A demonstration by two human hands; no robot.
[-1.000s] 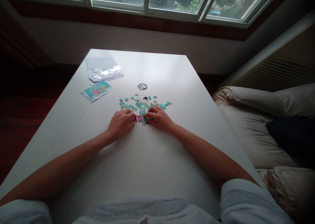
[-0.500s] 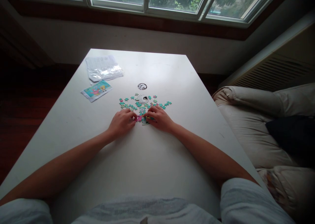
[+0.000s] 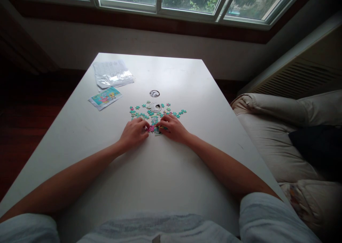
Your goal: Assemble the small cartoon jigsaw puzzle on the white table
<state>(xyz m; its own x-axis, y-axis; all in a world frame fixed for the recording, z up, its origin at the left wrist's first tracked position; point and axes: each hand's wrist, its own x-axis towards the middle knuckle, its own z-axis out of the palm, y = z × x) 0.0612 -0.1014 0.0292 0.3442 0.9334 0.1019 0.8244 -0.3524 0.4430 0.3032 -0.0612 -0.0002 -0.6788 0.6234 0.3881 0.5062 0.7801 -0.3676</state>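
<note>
My left hand [image 3: 135, 132] is closed in a pinch on a pink jigsaw puzzle piece [image 3: 147, 128] at the left side of a small joined puzzle section [image 3: 155, 121]. That section is pink, teal and yellow and lies flat on the table. My right hand [image 3: 172, 127] rests on the section's right side, its fingers curled over it and partly covering it; whether a loose piece is under those fingertips is hidden. Loose teal, green and pink puzzle pieces [image 3: 182, 111] lie scattered just beyond both hands.
On the white table [image 3: 149, 186], a metal-rimmed round fitting [image 3: 155, 107] sits among the pieces, with a round hole [image 3: 154, 93] behind it. At the far left lie a picture card [image 3: 105, 98] and a clear plastic bag with papers [image 3: 113, 74]. A beige sofa [image 3: 272, 129] stands right.
My left hand has shifted very slightly right, closer to the puzzle section. My right hand stays almost where it was, and the scattered pieces look the same.
</note>
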